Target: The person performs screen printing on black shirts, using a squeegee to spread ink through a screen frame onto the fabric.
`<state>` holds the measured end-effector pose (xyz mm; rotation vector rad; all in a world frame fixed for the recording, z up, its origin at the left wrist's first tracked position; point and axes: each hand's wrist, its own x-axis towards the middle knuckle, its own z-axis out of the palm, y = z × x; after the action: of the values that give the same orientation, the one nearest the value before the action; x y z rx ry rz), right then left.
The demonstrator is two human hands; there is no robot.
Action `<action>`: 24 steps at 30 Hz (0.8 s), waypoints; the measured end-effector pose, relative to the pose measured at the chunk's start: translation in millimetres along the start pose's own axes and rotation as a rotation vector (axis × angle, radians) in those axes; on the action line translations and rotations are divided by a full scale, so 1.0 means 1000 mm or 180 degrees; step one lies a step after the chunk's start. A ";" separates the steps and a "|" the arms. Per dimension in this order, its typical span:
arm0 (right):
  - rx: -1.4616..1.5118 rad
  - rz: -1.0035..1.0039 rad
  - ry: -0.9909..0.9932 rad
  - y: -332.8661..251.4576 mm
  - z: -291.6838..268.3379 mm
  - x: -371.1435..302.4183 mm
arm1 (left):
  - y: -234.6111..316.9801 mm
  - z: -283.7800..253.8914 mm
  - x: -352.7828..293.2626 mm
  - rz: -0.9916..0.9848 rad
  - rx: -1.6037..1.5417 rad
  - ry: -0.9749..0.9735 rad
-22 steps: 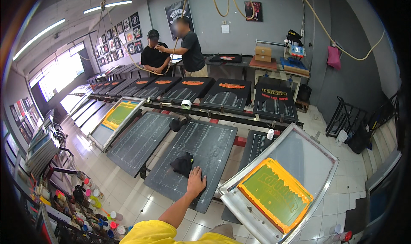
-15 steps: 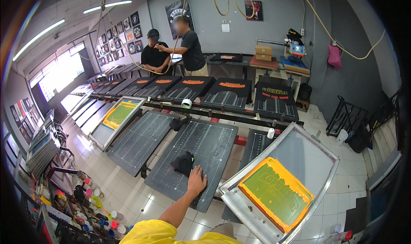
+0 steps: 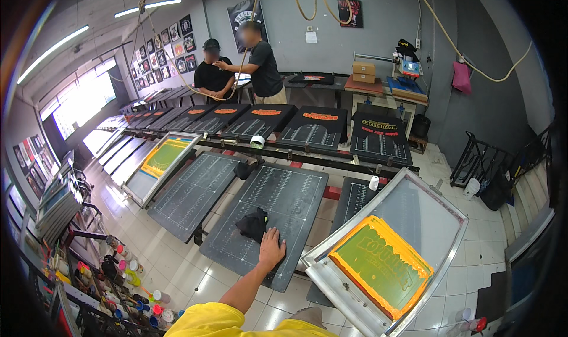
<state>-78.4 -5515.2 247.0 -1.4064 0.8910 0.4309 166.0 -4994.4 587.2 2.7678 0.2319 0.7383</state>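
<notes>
Your left hand (image 3: pixel 272 249) is back-up on the dark grey printing platen (image 3: pixel 290 195), lower middle of the frame, fingers loosely spread and not gripping anything. Just beside your fingertips there's a soft, bunched-up black cloth (image 3: pixel 253 224), its narrow peak poking toward the top of the frame; too crumpled to call a proper long axis. Can't tell if you're actually touching it. The platen's a flat rectangle, long axis slanting lower left to upper right, with white printed grid marks. At lower right your metal-framed silkscreen (image 3: pixel 384 254) slants the same way: see-through mesh (image 3: pixel 411 210), olive stencil with block lettering, goopy orange ink (image 3: pixel 380 223) around it.
</notes>
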 end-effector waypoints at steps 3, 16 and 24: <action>-0.0006 -0.0001 -0.0001 0.000 0.000 -0.001 | 0.000 -0.001 0.001 -0.0022 0.0022 -0.0027; -0.0005 0.0014 -0.0006 -0.003 0.000 -0.005 | 0.002 -0.003 0.002 -0.0036 -0.0026 -0.0019; -0.0018 0.0017 -0.0007 -0.005 -0.002 -0.008 | 0.003 -0.005 0.002 -0.0018 -0.0014 -0.0002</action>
<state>-80.3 -5515.8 256.0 -1.4086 0.8928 0.4392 165.2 -4995.8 593.4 2.7620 0.2376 0.7357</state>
